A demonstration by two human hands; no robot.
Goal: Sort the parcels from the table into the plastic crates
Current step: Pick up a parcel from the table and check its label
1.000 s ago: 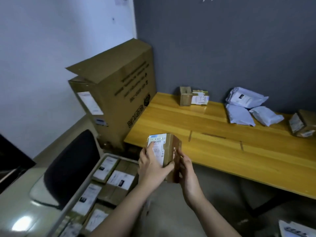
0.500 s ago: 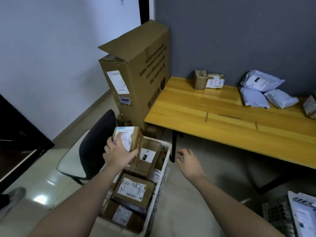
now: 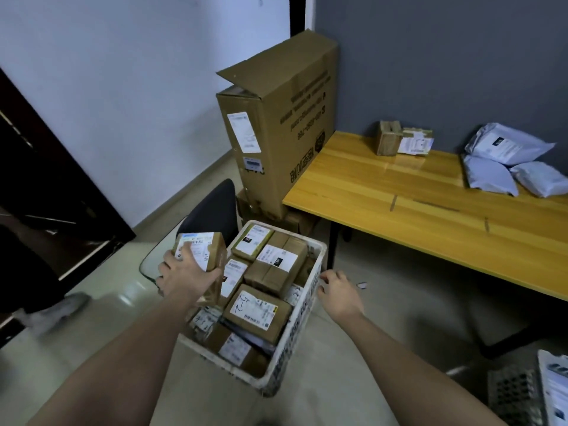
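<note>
Head view: left hand (image 3: 184, 276) grips a small brown cardboard parcel with a white label (image 3: 201, 253) over the left rim of the white plastic crate (image 3: 302, 315), already packed with boxes. Right hand (image 3: 338, 292) holds nothing, fingers loosely curled, just beside the crate's right rim.

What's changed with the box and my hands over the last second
The small cardboard box went from in front of the table down and left to the near-left edge of the white crate. The right hand let go of it and now hangs open beside the crate; the left hand alone grips it. The parcels on the table, two boxes and three grey mailers, stayed put.
</note>
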